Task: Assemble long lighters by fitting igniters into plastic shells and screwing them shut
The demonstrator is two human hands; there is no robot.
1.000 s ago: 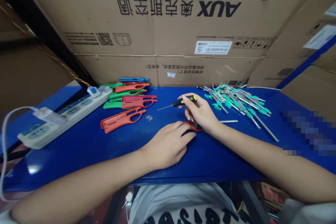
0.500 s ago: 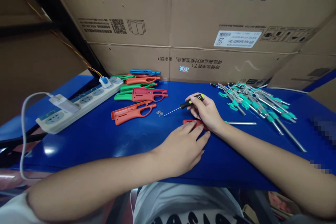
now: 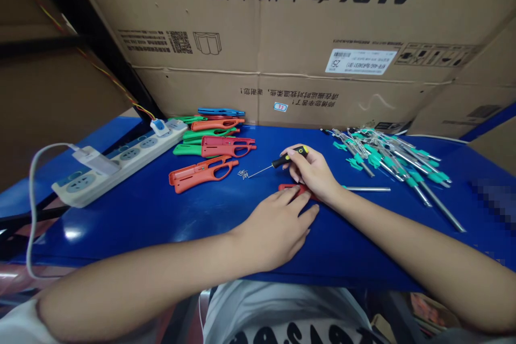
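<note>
My right hand [image 3: 312, 172] grips a black-and-yellow screwdriver [image 3: 289, 156]. Its thin shaft slants down to the left, and the tip is at the edge of a small pile of screws [image 3: 242, 173] on the blue table. Below it, my left hand [image 3: 278, 226] lies over a red lighter casing [image 3: 285, 187], fingers bent and pressing it to the table. Most of that casing is hidden beneath both hands. A metal lighter tube [image 3: 368, 189] sticks out to the right from behind my right wrist.
An orange casing [image 3: 201, 173] and several red, green and blue ones [image 3: 228, 146] lie on the left. A power strip [image 3: 121, 164] with plugs and a white cable stands beyond them. Metal tubes with teal parts [image 3: 387, 156] are heaped at right. A cardboard box [image 3: 258, 27] walls the back.
The view has shifted slightly. The screwdriver tip is a little closer to the screws. My left hand stays on the red casing.
</note>
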